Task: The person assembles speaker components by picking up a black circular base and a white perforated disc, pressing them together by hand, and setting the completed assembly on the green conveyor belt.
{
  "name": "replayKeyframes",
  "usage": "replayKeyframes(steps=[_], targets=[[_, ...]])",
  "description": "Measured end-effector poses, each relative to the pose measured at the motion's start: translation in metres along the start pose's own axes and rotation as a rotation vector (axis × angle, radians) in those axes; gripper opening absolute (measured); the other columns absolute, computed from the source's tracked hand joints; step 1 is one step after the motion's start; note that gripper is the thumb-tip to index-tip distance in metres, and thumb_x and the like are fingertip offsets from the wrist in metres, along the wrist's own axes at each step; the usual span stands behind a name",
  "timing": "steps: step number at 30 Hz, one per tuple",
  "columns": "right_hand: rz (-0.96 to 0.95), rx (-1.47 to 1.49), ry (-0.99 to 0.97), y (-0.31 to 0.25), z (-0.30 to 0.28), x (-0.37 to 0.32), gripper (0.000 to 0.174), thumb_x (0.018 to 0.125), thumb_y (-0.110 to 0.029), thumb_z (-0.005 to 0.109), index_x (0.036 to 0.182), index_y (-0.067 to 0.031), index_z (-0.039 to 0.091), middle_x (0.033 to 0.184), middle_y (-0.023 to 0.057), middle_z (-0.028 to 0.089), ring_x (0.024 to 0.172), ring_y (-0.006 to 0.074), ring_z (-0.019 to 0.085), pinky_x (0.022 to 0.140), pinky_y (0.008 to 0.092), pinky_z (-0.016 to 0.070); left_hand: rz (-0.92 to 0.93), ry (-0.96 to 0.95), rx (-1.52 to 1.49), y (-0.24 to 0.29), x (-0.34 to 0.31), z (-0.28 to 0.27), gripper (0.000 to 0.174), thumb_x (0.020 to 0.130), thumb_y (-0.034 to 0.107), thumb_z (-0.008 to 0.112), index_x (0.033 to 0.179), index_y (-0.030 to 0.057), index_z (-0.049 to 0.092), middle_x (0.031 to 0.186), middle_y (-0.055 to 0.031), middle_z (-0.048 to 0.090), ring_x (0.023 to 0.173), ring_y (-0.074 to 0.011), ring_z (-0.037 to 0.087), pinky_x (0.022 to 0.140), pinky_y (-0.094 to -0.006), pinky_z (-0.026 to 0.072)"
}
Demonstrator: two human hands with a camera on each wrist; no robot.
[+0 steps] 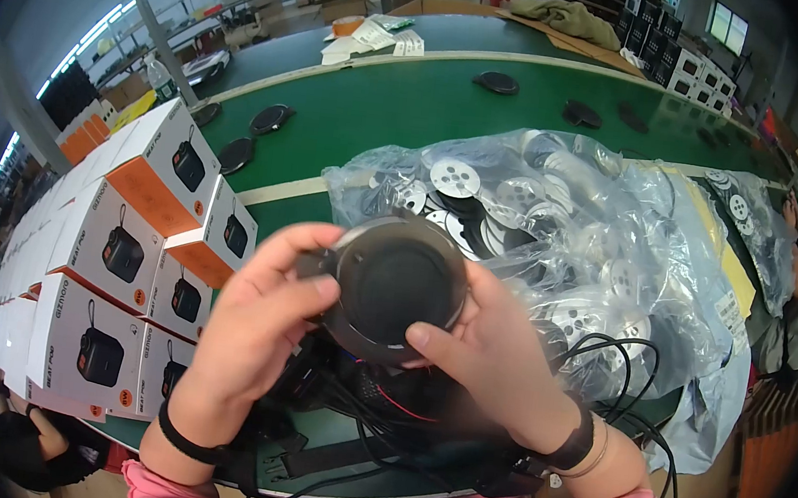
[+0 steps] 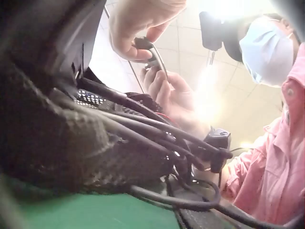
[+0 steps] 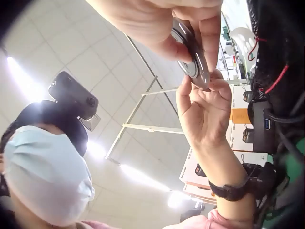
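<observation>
A round black disc with a dark, glossy rim (image 1: 396,293) is held up in front of the body between both hands. My left hand (image 1: 261,308) pinches its left edge, thumb on the near face. On the lower right side, my right hand (image 1: 500,352) grips the rim with the thumb over the face. Seen edge-on in the right wrist view, the disc (image 3: 193,55) is thin, with ring-like steps on one side. Fingers of both hands meet its edge there. Below the hands lie black cables (image 1: 370,431) and a dark mesh-covered bundle.
Stacked white and orange boxes (image 1: 98,334) stand at left. Clear plastic bags (image 1: 556,236) of white and black discs lie ahead and right. More black discs (image 1: 270,119) rest on the green belt (image 1: 387,87). Loose black cables (image 1: 634,371) loop beside the right forearm.
</observation>
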State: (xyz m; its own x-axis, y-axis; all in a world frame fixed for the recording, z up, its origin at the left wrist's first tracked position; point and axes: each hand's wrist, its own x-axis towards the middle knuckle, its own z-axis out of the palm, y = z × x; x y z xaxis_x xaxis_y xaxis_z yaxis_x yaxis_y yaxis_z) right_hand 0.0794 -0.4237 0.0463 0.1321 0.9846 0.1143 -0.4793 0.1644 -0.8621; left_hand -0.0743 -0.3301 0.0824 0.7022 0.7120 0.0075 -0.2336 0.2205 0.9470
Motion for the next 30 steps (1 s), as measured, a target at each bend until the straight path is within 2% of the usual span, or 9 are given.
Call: replayKeyframes(steps=[4,9,11,15,17,21,24,27,30], targets=[[0.025,-0.154,0.088,0.002,-0.006,-0.003,0.042,0.082,-0.009,0.047,0.119,0.0016,0.029,0.098,0.0083,0.051,0.078,0.0084,0.05,0.063,0.0201,0.0421,0.257,0.131,-0.129,0.042,0.016,-0.007,0.032,0.08,0.004,0.048,0.111,0.002,0.042,0.1,-0.0078,0.053,0.086,-0.0149,0.054,0.072,-0.0275,0.0459],[-0.073,-0.245,0.105,0.019,-0.012,-0.002,0.033,0.081,-0.004,0.044,0.113,0.0021,0.036,0.085,0.0051,0.054,0.071,0.0061,0.049,0.06,0.018,0.0393,0.343,0.118,-0.433,0.097,0.062,-0.03,0.024,0.081,0.005,0.049,0.102,-0.0032,0.04,0.101,-0.016,0.047,0.092,-0.0242,0.05,0.074,-0.0321,0.0452],[-0.093,-0.255,0.104,0.021,-0.012,-0.003,0.031,0.081,-0.002,0.043,0.111,0.0024,0.038,0.081,0.0043,0.054,0.069,0.0053,0.049,0.059,0.0172,0.0382,0.428,0.295,-0.365,0.104,0.088,-0.024,0.025,0.08,0.004,0.049,0.102,-0.0032,0.039,0.104,-0.0166,0.044,0.092,-0.0255,0.048,0.074,-0.0332,0.0448],[-0.096,-0.212,0.095,0.027,-0.012,-0.004,0.028,0.081,0.0,0.043,0.108,0.0023,0.04,0.078,0.0031,0.053,0.065,0.0042,0.047,0.058,0.0163,0.0372,0.261,0.509,-0.226,0.091,0.157,-0.064,0.023,0.079,0.002,0.048,0.102,0.0046,0.042,0.1,-0.0105,0.043,0.089,-0.0239,0.048,0.072,-0.0386,0.0463],[-0.112,-0.204,0.089,0.031,-0.012,-0.005,0.027,0.081,0.0,0.043,0.108,0.0022,0.04,0.077,0.0026,0.053,0.065,0.004,0.047,0.058,0.0164,0.0372,0.157,0.557,-0.126,0.065,0.18,-0.09,0.02,0.077,0.002,0.051,0.095,0.0063,0.044,0.097,-0.0094,0.041,0.087,-0.0251,0.047,0.07,-0.0388,0.0474],[-0.113,-0.2,0.084,0.035,-0.013,-0.004,0.026,0.08,0.0,0.045,0.106,0.0016,0.042,0.075,0.0015,0.052,0.062,0.0041,0.046,0.055,0.0169,0.0374,-0.217,0.673,-0.038,0.006,0.215,-0.165,0.012,0.081,0.004,0.043,0.092,0.0087,0.046,0.092,-0.007,0.045,0.087,-0.024,0.047,0.07,-0.0402,0.0461],[-0.061,-0.266,0.086,0.032,-0.012,-0.004,0.027,0.08,0.0,0.045,0.106,0.0008,0.043,0.074,0.0012,0.052,0.06,0.0041,0.046,0.054,0.0171,0.037,-0.287,0.736,-0.052,-0.018,0.215,-0.169,0.015,0.08,0.003,0.043,0.094,0.0067,0.046,0.097,-0.0068,0.045,0.089,-0.0227,0.047,0.073,-0.0401,0.0456],[-0.067,-0.299,0.076,0.032,-0.013,-0.004,0.027,0.079,0.0,0.045,0.106,-0.0002,0.043,0.074,0.0009,0.052,0.059,0.004,0.045,0.054,0.0171,0.0367,-0.167,0.664,-0.167,-0.036,0.23,-0.183,0.013,0.079,0.008,0.046,0.092,0.0053,0.046,0.098,-0.007,0.045,0.094,-0.0235,0.046,0.082,-0.0441,0.0395],[-0.072,-0.288,0.085,0.034,-0.013,-0.003,0.026,0.079,0.001,0.044,0.106,-0.001,0.043,0.073,0.0004,0.052,0.058,0.0028,0.044,0.053,0.0166,0.0364,-0.246,0.6,-0.087,-0.044,0.241,-0.2,0.016,0.08,0.01,0.044,0.095,0.0062,0.047,0.092,-0.0083,0.047,0.083,-0.0219,0.047,0.085,-0.0396,0.0348]])
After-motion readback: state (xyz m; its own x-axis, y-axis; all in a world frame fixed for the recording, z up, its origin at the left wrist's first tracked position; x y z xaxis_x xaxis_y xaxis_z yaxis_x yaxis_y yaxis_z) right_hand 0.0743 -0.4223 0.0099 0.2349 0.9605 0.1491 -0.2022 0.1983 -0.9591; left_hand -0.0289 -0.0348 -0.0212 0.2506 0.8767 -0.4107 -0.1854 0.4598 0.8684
